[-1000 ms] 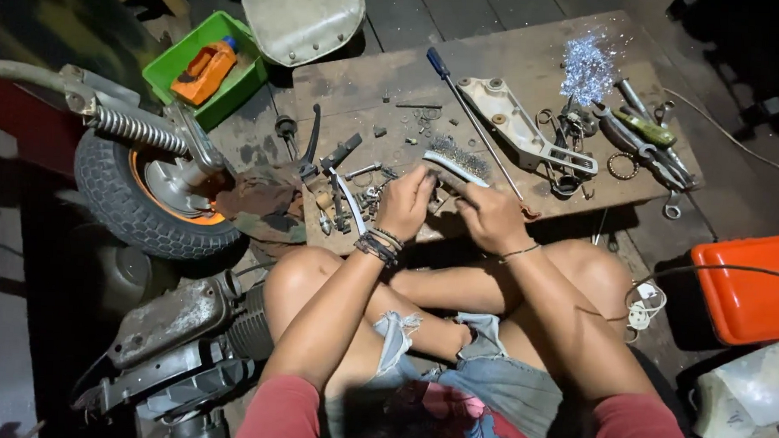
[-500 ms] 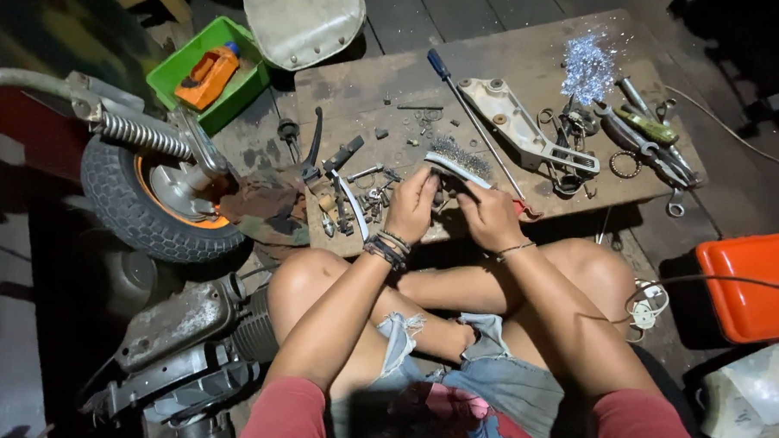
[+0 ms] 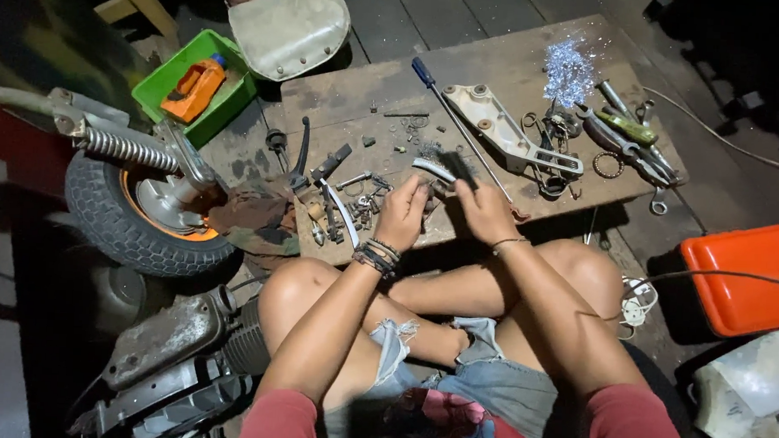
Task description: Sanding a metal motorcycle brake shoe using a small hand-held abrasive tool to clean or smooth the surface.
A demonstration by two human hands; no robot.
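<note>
Gripping wire brush point(image 3: 443, 167) between closed left hand point(image 3: 404, 213) and right hand point(image 3: 485, 212), above board point(image 3: 359, 93).

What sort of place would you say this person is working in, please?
Probably an informal scooter repair spot on a floor: a small wheel with a suspension spring, an engine part, and wrenches lie around the wooden board.

Harsh light from above brightens the bench point(image 3: 533, 69) beyond the fingers point(image 3: 418, 190), while the frame's edges sink into darkness.
</note>
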